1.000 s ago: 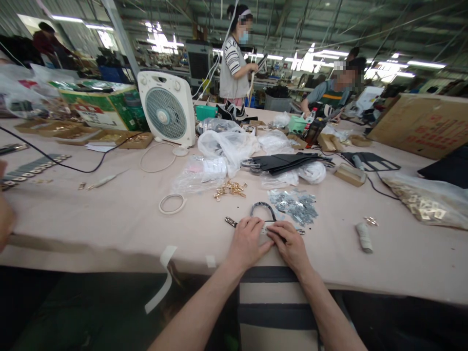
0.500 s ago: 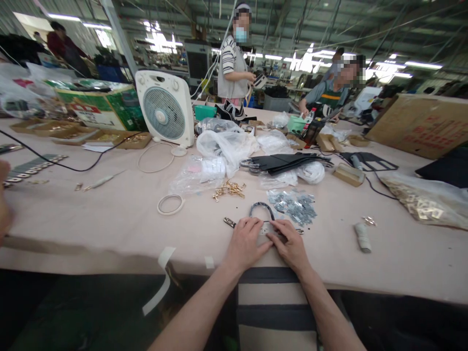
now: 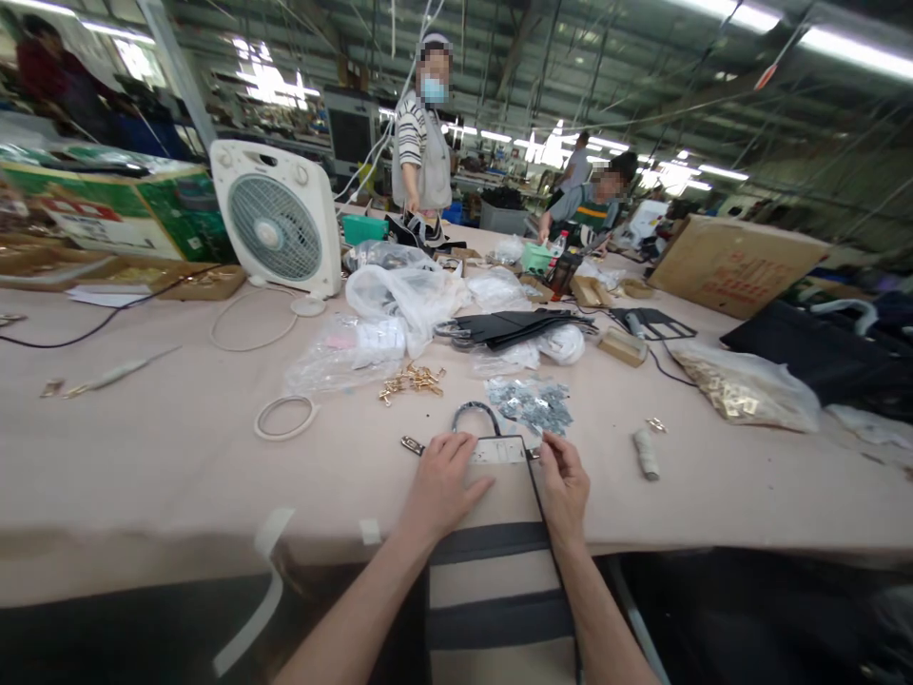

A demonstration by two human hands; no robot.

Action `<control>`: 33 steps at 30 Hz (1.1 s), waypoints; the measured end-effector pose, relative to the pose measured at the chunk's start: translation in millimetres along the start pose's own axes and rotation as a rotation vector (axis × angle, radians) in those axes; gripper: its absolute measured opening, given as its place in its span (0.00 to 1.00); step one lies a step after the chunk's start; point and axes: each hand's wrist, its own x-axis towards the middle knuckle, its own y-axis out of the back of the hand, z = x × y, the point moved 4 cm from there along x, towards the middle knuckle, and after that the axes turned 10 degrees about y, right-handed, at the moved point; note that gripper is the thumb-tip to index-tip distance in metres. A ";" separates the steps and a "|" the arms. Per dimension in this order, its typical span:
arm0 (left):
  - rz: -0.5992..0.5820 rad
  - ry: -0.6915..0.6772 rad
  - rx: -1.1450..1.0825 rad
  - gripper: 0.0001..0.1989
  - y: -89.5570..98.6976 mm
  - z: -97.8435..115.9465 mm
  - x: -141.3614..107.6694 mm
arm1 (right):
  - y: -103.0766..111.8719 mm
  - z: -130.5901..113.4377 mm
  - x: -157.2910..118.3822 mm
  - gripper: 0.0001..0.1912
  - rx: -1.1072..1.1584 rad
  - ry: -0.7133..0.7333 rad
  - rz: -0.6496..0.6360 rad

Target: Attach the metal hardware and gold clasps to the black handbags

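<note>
A beige handbag (image 3: 499, 566) with dark stripes lies before me, its lower part reaching past the table's front edge. Its dark curved handle (image 3: 476, 407) points away from me, and a pale strip (image 3: 499, 451) with small marks runs along its top. My left hand (image 3: 446, 485) lies flat on the bag's upper left, fingers stretched out. Beyond those fingers a short tab with metal hardware (image 3: 412, 445) sticks out. At the upper right corner, my right hand (image 3: 565, 480) has its fingertips pinched around another small side tab (image 3: 534, 454).
Grey metal plates (image 3: 532, 404) and gold-coloured hardware (image 3: 414, 381) lie in piles beyond the bag. A tape roll (image 3: 285, 419) is on the left, a thread spool (image 3: 646, 454) on the right. Behind stand a fan (image 3: 275, 224), plastic bags (image 3: 399, 300) and a carton (image 3: 738, 266). Two people are across the table.
My right hand has moved off the bag's top to its right side tab, uncovering the pale strip. My left hand stays on the bag. The view has turned to the right.
</note>
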 end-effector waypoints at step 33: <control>-0.099 0.044 0.189 0.10 -36.6 51.5 36.7 | -11.0 -4.0 -21.0 0.20 -0.354 0.241 -0.408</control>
